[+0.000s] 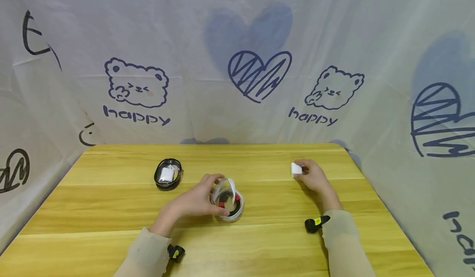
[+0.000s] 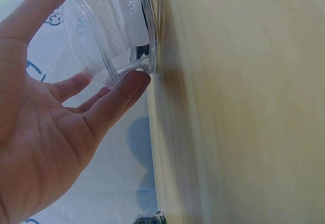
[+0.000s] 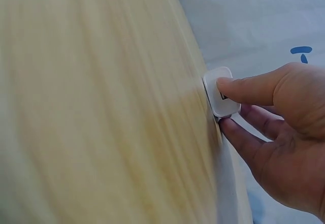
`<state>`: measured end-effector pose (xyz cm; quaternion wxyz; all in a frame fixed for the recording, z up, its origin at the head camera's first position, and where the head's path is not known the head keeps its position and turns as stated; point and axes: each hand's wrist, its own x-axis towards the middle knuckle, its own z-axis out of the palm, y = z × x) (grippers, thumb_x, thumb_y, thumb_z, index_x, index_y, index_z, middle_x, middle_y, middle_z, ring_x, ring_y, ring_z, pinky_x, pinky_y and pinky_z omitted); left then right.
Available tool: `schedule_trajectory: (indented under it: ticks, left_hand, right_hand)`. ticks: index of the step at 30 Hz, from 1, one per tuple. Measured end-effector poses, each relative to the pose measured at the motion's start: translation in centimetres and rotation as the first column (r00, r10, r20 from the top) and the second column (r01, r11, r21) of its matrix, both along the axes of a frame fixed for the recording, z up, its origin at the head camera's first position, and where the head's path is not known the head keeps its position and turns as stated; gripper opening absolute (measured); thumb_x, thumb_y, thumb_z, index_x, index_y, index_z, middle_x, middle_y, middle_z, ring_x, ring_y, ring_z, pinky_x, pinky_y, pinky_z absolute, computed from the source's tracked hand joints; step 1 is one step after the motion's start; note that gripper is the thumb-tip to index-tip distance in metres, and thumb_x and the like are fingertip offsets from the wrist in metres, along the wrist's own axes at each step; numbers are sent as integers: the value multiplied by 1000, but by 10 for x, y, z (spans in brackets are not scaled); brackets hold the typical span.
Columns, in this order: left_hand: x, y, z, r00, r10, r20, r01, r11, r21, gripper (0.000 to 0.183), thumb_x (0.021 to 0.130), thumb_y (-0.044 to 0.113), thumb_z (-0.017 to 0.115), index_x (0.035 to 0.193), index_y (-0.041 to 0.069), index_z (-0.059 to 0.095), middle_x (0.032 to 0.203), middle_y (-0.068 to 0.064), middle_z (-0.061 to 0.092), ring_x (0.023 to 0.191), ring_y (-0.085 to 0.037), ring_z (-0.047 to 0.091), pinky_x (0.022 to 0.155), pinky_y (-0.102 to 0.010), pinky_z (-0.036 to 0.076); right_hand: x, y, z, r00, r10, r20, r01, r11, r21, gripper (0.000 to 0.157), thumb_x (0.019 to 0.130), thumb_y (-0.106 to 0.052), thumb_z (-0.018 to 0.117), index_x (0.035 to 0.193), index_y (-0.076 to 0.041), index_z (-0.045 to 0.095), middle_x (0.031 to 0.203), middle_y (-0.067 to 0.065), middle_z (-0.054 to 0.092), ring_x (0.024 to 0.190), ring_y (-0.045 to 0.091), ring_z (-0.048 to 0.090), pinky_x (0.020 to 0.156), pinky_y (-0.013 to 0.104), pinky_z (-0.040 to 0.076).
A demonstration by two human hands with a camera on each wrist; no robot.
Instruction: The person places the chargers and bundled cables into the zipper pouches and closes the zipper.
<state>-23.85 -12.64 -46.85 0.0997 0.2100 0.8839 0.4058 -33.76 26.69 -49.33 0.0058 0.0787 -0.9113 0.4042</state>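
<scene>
In the head view my left hand (image 1: pixel 196 198) grips a clear round plastic lid (image 1: pixel 231 185), which stands tilted over a round clear container (image 1: pixel 238 216) on the table. Coiled white cable and something black and red show inside that container. From the left wrist, the thumb and fingers of the left hand (image 2: pixel 45 132) are spread round the clear plastic (image 2: pixel 86 36). Farther right, my right hand (image 1: pixel 313 178) pinches a small white power adapter (image 1: pixel 296 169) close over the table. The right wrist view has the thumb on the adapter's (image 3: pixel 214 99) face and fingers behind it.
A black-rimmed oval case (image 1: pixel 157 183) with a white block inside lies at the back left of the wooden table (image 1: pixel 259 248). Behind the table hangs a pale curtain (image 1: pixel 204 116) with bears and hearts. Each wrist carries a small black camera (image 1: pixel 313 225).
</scene>
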Motion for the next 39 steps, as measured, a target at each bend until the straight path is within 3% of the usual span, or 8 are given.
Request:
schedule_trajectory:
  ticks: [13,21,26,33,39]
  left_hand:
    - [0,0,-1,1000,3,2,-3,1000,14,111,75,41,94,160,7,31,139,-12,47,123,-28,56,99,-42,53]
    - [-1,-1,-2,1000,18,-19,-18,1000,-2,112,75,43,93,161,7,31,143,-13,45,119,-26,56,100,-45,52]
    - [-1,-1,-1,999,29,-20,-30,999,-16,113,75,45,93,162,9,31,145,-13,43,120,-26,55,100,-45,51]
    - [-2,-2,0,998,30,-56,-32,999,-30,114,76,42,93,163,7,29,145,-14,43,119,-25,54,101,-44,51]
    - [-3,-2,-2,998,29,-55,-30,999,-22,114,76,44,93,163,8,30,145,-14,43,120,-25,54,98,-42,52]
  right_hand:
    - [2,-8,6,1000,7,14,-6,999,-41,46,99,-2,67,142,9,56,140,33,53,121,45,58,101,53,52]
    - [7,-29,20,997,48,-53,-53,994,-94,46,96,-4,71,139,8,59,136,30,57,117,43,61,94,45,57]
    - [12,-45,29,996,63,-68,-70,992,-102,48,94,-8,76,139,3,62,138,25,57,118,41,63,96,46,58]
    - [24,-75,36,987,136,-90,-149,976,-160,47,90,-4,80,133,3,65,130,21,58,114,35,64,96,38,59]
    - [34,-101,34,964,230,-130,-251,953,-170,42,87,0,82,127,4,67,122,19,59,110,33,65,95,35,59]
